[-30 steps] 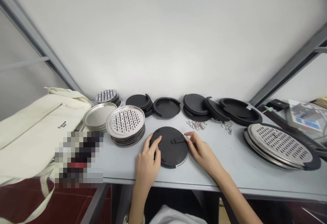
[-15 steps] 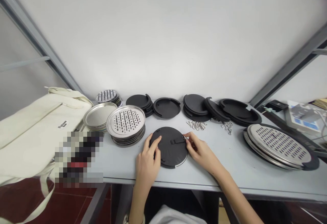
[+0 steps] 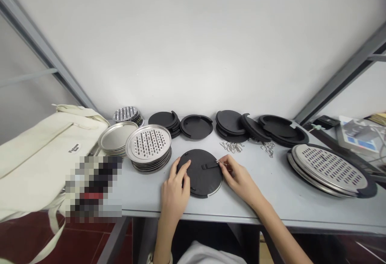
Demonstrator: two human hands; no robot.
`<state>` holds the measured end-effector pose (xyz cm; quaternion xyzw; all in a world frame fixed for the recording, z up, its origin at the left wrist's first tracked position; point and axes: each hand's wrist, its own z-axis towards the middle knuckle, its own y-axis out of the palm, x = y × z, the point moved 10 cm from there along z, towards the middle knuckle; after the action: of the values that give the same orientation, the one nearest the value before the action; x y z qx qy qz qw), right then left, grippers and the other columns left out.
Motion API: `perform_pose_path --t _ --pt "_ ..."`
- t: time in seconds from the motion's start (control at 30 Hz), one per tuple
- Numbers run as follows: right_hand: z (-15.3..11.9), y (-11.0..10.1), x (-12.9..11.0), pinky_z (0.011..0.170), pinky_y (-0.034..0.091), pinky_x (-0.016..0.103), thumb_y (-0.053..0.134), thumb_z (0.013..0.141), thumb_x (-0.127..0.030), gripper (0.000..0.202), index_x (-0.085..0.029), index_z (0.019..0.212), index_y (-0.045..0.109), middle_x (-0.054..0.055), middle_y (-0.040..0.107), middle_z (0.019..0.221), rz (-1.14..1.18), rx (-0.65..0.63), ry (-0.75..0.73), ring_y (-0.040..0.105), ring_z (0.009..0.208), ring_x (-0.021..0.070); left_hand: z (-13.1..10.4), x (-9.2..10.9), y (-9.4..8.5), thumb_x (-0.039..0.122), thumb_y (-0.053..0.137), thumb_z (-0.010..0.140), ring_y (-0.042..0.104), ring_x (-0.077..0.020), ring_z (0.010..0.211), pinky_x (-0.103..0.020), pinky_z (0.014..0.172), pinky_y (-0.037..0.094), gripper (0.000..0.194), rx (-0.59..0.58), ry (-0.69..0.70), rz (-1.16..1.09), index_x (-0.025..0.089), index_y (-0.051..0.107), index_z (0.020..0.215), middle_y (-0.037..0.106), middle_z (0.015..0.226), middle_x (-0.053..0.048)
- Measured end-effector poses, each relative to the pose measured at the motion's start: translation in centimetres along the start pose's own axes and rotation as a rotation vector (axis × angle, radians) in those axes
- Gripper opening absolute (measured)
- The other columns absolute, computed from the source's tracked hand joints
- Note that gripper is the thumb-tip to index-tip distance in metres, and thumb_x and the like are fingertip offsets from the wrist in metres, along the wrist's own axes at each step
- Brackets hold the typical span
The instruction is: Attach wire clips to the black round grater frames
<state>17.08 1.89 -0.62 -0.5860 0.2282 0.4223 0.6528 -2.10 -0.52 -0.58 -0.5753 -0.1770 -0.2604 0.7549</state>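
Head view: on the flat grey bench point(image 3: 277, 179), we find the left hand point(image 3: 175, 189) spread on a round black disc point(image 3: 200, 181), the right hand point(image 3: 233, 171) pinching a thin silver wire clip point(image 3: 222, 162) at its black strap point(image 3: 210, 165); attachment appears unfinished.

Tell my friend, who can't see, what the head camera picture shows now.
A person's left hand rests on a black disc on a grey table while the right hand pinches a thin metal piece near its edge. Black trays and stacked metal graters lie nearby.
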Motion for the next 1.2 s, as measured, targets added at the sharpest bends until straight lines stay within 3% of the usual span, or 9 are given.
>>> perform_pose_path --t 0.27,0.53,1.0,1.2 --pt "0.1 -0.8 -0.3 0.076 0.046 0.03 0.038 0.096 -0.027 0.023 -0.02 0.104 0.059 0.007 0.061 0.094 -0.106 0.117 -0.073 0.059 0.085 0.0184 0.0 -0.1 0.0 0.015 0.041 0.09 0.064 -0.0194 0.098 -0.029 0.075 0.052 0.045 0.002 -0.004 0.012 0.037 0.051 0.128 0.042 0.142 -0.003" --pt "0.0 -0.8 -0.2 0.076 0.048 0.033 0.038 0.096 -0.029 0.03 -0.02 0.112 0.062 0.008 0.058 0.092 -0.106 0.125 -0.075 0.058 0.083 0.019 0.0 0.0 0.0 0.015 0.039 0.091 0.063 -0.0193 0.097 -0.029 0.077 0.052 0.044 -0.007 -0.01 0.003 0.034 0.051 0.129 0.041 0.143 -0.005" --pt "-0.1 -1.4 -0.7 0.075 0.047 0.031 0.044 0.093 -0.028 0.017 -0.02 0.09 0.059 0.006 0.061 0.088 -0.099 0.155 -0.079 0.058 0.079 0.0184 0.0 -0.1 0.1 0.016 0.039 0.091 0.064 -0.0191 0.098 -0.03 0.076 0.052 0.044 -0.009 -0.017 0.019 0.038 0.051 0.128 0.041 0.143 -0.002" --pt "-0.1 -1.2 -0.4 0.075 0.048 0.031 0.042 0.093 -0.027 0.022 -0.02 0.109 0.056 0.005 0.059 0.087 -0.082 0.147 -0.084 0.058 0.077 0.0175 0.0 0.0 0.1 0.016 0.04 0.091 0.063 -0.0203 0.1 -0.029 0.074 0.051 0.044 -0.01 -0.006 0.024 0.035 0.051 0.129 0.041 0.143 -0.004"
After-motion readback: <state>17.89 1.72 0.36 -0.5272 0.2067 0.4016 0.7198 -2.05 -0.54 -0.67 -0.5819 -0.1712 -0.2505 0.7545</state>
